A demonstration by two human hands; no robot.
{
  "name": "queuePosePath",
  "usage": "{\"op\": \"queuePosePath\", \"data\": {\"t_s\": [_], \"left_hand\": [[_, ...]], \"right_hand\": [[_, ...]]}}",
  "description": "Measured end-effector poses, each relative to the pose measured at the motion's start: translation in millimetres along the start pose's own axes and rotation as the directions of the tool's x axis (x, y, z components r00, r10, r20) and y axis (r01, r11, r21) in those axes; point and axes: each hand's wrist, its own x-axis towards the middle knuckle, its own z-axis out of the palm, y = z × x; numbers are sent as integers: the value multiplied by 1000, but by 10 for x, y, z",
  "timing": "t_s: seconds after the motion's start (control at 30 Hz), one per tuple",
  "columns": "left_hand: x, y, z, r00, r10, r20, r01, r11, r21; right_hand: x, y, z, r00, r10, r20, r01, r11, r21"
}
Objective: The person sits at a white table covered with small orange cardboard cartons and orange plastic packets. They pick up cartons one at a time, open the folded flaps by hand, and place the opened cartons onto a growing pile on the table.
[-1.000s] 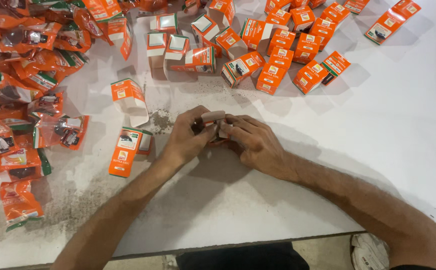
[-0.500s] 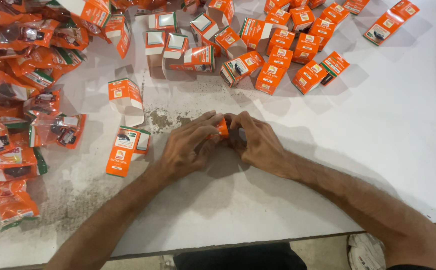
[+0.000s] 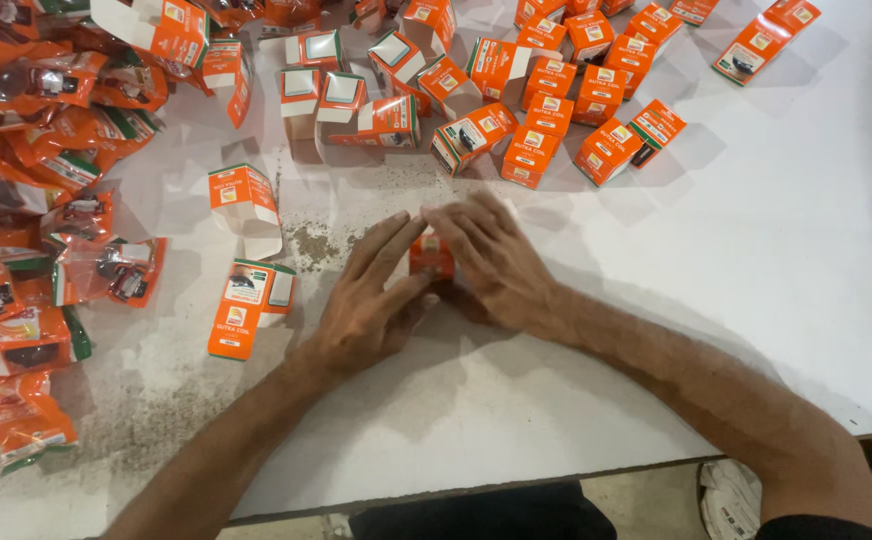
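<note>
orange box (image 3: 432, 254) pressed between left hand (image 3: 374, 300) and right hand (image 3: 491, 258), fingers closed around it.

A small orange carton box (image 3: 432, 255) stands on the white table (image 3: 756, 260) pressed between two hands, mostly hidden by the fingers, just right of a flattened orange carton (image 3: 246, 305) lying on that table
</note>
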Motion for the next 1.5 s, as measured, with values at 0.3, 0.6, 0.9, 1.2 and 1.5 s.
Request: {"op": "queuePosePath", "data": {"t_s": [0.3,0.6,0.9,1.2,1.5], "left_hand": [[44,-66,85,994,-46,-103,53,996,70],[953,-693,901,971,-234,-51,239,939,249],[526,-316,512,752,-614,238,572,430,-698],[-664,-573,-1304,810,-452,-374,573,474,669],[-1165,-1108,-1600,542,-617,-571,817,227,530]], "right_hand": [[-120,823,-372,974,194,-121,-228,830,-508],[-56,551,-332,948,228,-223,-301,872,-386],[-188,374,89,874,471,116,-338,418,843],[-105,-8,88,842,440,311,-538,728,426],[79,-190,35,900,351,259,-417,866,277]]}}
